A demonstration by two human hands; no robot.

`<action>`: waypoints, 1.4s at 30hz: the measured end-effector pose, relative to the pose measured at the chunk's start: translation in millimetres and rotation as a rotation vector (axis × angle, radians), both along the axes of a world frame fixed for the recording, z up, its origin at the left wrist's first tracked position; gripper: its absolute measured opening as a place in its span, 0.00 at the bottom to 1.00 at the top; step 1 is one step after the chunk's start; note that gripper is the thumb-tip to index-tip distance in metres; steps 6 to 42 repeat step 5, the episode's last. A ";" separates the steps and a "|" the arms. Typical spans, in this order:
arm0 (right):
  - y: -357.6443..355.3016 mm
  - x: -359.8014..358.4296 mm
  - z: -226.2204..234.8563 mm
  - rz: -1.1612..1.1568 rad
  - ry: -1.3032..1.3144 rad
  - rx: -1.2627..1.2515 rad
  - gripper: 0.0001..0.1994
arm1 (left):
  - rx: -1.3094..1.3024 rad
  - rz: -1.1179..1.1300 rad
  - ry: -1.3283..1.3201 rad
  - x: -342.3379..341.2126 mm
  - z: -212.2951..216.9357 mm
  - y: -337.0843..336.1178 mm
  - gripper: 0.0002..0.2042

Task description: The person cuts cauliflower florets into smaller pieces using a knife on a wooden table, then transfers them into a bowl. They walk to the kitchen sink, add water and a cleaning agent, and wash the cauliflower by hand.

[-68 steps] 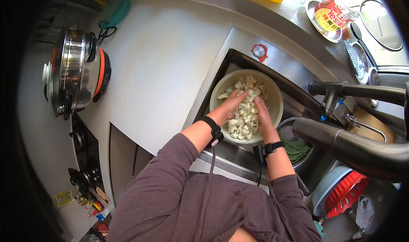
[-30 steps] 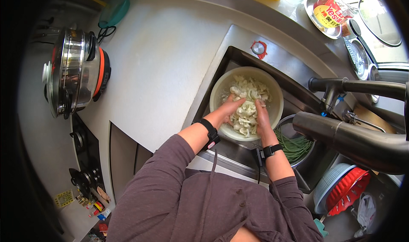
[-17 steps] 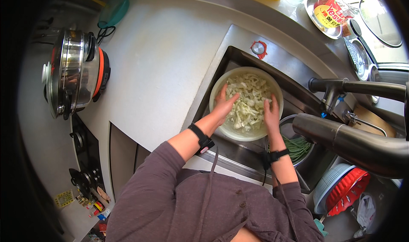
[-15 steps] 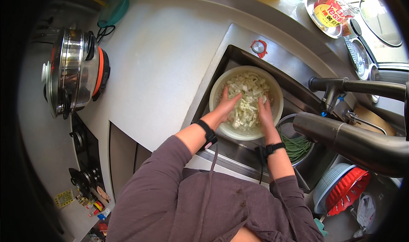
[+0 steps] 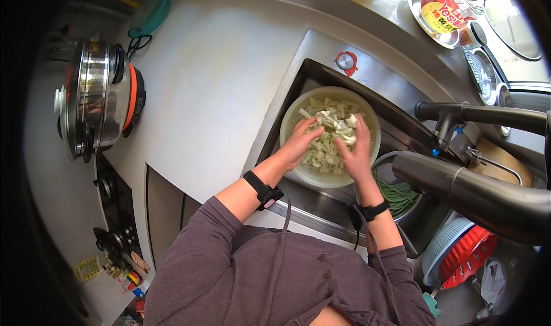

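Note:
A pale round basin (image 5: pixel 326 182) stands in the sink, filled with cut cauliflower florets (image 5: pixel 326 155) in water. My left hand (image 5: pixel 298 145) reaches over its left side, fingers curved against the florets. Opposite it, my right hand (image 5: pixel 357 149) bends its fingers around pieces on the right. Between the two hands a loose clump of white florets is held up above the rest. The fingertips are partly covered by the pieces.
Green beans (image 5: pixel 397 195) lie in a metal bowl under the thick tap (image 5: pixel 476 188), close to my right forearm. A dark sink wall (image 5: pixel 295 91) surrounds the basin. On the left counter stands a steel pot (image 5: pixel 106 94); blue and red colanders (image 5: pixel 450 248) sit at lower right.
My hands have come up out of the water with florets between them. The right hand has turned, its fingers now bent inward over the pieces.

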State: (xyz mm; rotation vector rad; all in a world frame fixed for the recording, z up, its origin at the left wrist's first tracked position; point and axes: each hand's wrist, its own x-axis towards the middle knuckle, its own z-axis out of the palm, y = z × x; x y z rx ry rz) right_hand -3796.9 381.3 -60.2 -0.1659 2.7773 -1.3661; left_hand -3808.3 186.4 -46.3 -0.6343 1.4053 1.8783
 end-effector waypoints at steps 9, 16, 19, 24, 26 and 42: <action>-32.3 11.0 -15.5 0.589 -0.469 0.637 0.46 | -0.197 -0.075 0.036 5.6 -2.9 -1.1 0.40; -32.3 11.0 -15.5 0.589 -0.469 0.637 0.46 | -0.197 -0.075 0.036 5.6 -2.9 -1.1 0.40; -32.3 11.0 -15.5 0.589 -0.469 0.637 0.46 | -0.197 -0.075 0.036 5.6 -2.9 -1.1 0.40; -32.3 11.0 -15.5 0.589 -0.469 0.637 0.46 | -0.197 -0.075 0.036 5.6 -2.9 -1.1 0.40; -32.3 11.0 -15.5 0.589 -0.469 0.637 0.46 | -0.197 -0.075 0.036 5.6 -2.9 -1.1 0.40; -32.3 11.0 -15.5 0.589 -0.469 0.637 0.46 | -0.197 -0.075 0.036 5.6 -2.9 -1.1 0.40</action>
